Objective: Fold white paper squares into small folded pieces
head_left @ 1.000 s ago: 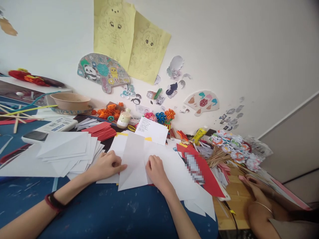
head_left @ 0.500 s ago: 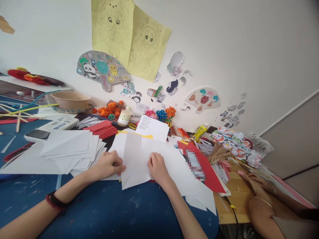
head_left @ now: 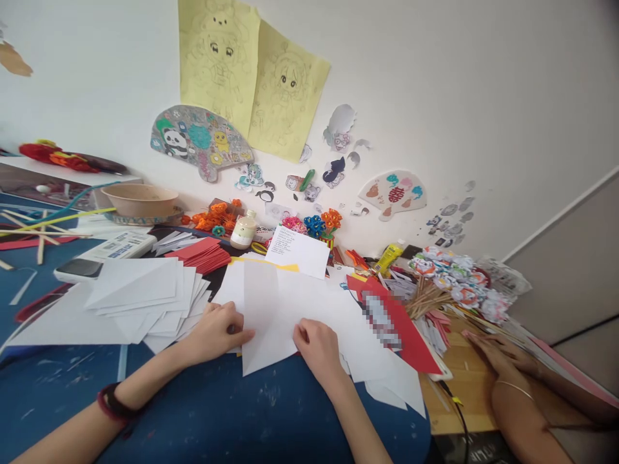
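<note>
A white sheet of paper (head_left: 271, 316) with a crease and a narrow greyish flap on its left lies in front of me on other white sheets. My left hand (head_left: 220, 332) is closed at the sheet's left edge, thumb and forefinger touching it. At its lower right edge my right hand (head_left: 316, 348) has curled fingers pinched against the paper; the fingertips are partly hidden. Beside my left hand fans a stack of white folded papers (head_left: 140, 290). Behind the sheet a white card with writing (head_left: 297, 251) leans upright.
Red paper slips (head_left: 203, 256), a small bottle (head_left: 243, 231) and a tan bowl (head_left: 140, 198) stand at the back left. At right lie a red paper (head_left: 416, 341), a yellow glue bottle (head_left: 389, 256) and paper flowers on sticks (head_left: 449, 277). Another person's hands (head_left: 503, 354) rest on the wooden table.
My right hand has slid down and to the right, from on the sheet to its lower right edge. My left hand stays at the left edge. The view has shifted slightly.
</note>
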### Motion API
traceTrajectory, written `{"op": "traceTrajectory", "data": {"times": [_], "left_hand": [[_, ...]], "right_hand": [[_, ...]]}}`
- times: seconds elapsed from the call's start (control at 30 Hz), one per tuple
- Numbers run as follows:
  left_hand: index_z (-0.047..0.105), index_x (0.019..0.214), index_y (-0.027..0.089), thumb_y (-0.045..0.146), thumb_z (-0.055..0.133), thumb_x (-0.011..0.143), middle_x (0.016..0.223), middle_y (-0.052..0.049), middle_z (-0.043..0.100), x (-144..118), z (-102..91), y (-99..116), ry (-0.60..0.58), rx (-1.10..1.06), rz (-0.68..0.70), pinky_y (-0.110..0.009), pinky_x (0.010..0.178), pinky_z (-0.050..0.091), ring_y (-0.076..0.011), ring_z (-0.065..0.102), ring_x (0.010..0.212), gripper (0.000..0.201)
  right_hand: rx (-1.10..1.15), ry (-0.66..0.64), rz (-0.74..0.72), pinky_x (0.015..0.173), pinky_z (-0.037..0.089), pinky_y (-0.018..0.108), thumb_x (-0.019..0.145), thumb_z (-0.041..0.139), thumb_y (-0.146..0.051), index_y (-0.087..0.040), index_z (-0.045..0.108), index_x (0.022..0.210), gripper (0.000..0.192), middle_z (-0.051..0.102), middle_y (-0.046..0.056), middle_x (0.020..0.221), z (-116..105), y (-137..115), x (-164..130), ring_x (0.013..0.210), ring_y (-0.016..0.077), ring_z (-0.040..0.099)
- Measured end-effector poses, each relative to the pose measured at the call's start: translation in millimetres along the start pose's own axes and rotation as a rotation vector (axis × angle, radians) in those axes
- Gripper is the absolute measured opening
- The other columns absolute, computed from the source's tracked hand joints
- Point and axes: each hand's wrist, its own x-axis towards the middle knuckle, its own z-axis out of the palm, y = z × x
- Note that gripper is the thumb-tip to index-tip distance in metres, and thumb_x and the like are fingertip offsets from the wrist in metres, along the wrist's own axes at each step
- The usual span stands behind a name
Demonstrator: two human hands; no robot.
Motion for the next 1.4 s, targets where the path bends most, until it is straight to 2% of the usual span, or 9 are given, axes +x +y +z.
{"op": "traceTrajectory", "data": {"times": [0.13,0.4,0.53,0.73,0.97,1.4], "left_hand": [[0.058,0.054,0.018,0.048,0.046,0.077,0.072,-0.001,0.054,-1.5,-5.3,1.5,-0.026,-0.032,-0.005,-0.031,0.079,0.029,-0.0166,0.050,0.071,0.040],[0.056,0.054,0.017,0.050,0.047,0.076,0.072,-0.001,0.054,-3.7,-12.8,7.5,-0.059,-0.062,-0.030,-0.031,0.081,0.029,-0.0172,0.049,0.072,0.041],[0.059,0.057,0.018,0.055,0.043,0.078,0.071,-0.001,0.053,-4.3,-10.6,6.5,-0.044,-0.079,-0.014,-0.033,0.082,0.028,-0.0170,0.048,0.070,0.045],[0.057,0.057,0.019,0.057,0.050,0.072,0.076,-0.002,0.055,-6.1,-9.9,4.4,-0.063,-0.077,-0.013,-0.034,0.082,0.029,-0.0196,0.047,0.076,0.041],[0.057,0.055,0.018,0.053,0.053,0.070,0.078,-0.002,0.055,-5.6,-12.9,5.7,-0.103,-0.112,-0.033,-0.032,0.081,0.029,-0.0211,0.047,0.081,0.038],[0.054,0.057,0.018,0.056,0.056,0.067,0.079,-0.002,0.056,-6.0,-11.5,-0.6,-0.104,-0.140,-0.034,-0.031,0.079,0.032,-0.0222,0.046,0.085,0.039]], "right_hand": [[-0.019,-0.053,-0.030,0.049,0.016,0.026,0.083,0.042,-0.017,-0.020,0.041,0.060,0.023,0.046,-0.003,0.054,-4.9,-4.3,0.2,0.049,0.0115,0.037],[0.020,-0.082,-0.013,0.049,0.016,0.026,0.083,0.041,-0.016,-0.020,0.038,0.060,0.024,0.042,-0.004,0.054,-7.4,-6.0,0.4,0.049,0.0109,0.036],[0.149,-0.089,-0.016,0.051,0.023,0.025,0.085,0.043,-0.018,-0.020,0.036,0.060,0.025,0.041,-0.004,0.057,-13.1,-4.4,-3.0,0.054,0.0117,0.039],[0.380,-0.169,-0.039,0.061,0.034,0.024,0.085,0.051,-0.022,-0.020,0.039,0.061,0.026,0.045,-0.002,0.068,-24.4,0.8,-10.9,0.067,0.0133,0.046],[0.319,-0.170,-0.064,0.068,0.035,0.027,0.087,0.049,-0.023,-0.020,0.041,0.064,0.025,0.047,-0.002,0.070,-25.6,0.4,-13.0,0.070,0.0143,0.045],[0.319,-0.157,-0.059,0.068,0.035,0.027,0.088,0.047,-0.022,-0.020,0.041,0.064,0.025,0.047,-0.002,0.071,-23.4,2.2,-14.2,0.070,0.0146,0.045]]}}
